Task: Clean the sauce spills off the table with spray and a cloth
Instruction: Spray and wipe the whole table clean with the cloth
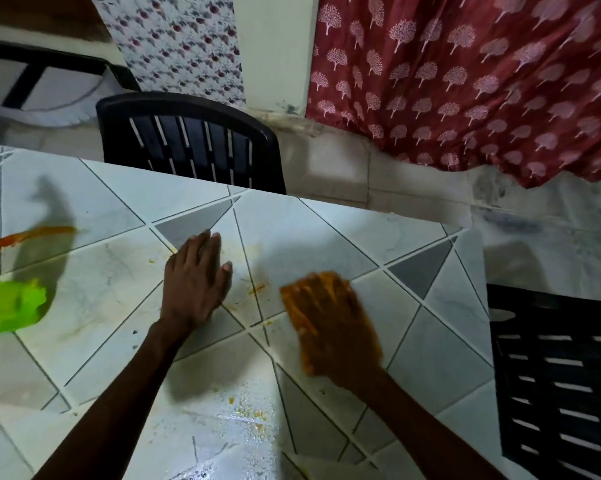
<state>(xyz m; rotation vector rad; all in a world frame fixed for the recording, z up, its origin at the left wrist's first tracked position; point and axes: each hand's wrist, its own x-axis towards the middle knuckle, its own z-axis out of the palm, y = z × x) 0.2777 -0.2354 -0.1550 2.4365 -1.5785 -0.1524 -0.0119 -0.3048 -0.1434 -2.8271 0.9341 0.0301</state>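
Right hand [333, 327] pressing cloth [294, 306], left hand [193, 282] flat, green bottle [8, 306]

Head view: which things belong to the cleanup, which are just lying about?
Job: cloth under right hand; sauce streak; sauce spots; table; green object, possibly the spray.
Lying about: far chair; right chair; curtain.

blurred cloth [294, 301] (green object [10, 304] cropped)

Left hand [195, 282] flat on table [326, 230]; cloth [290, 299] under right hand [333, 327], just right of it. Sauce streak [29, 237] well left of left hand, sauce spot [258, 289] between hands. Chair [188, 143] beyond the hands.
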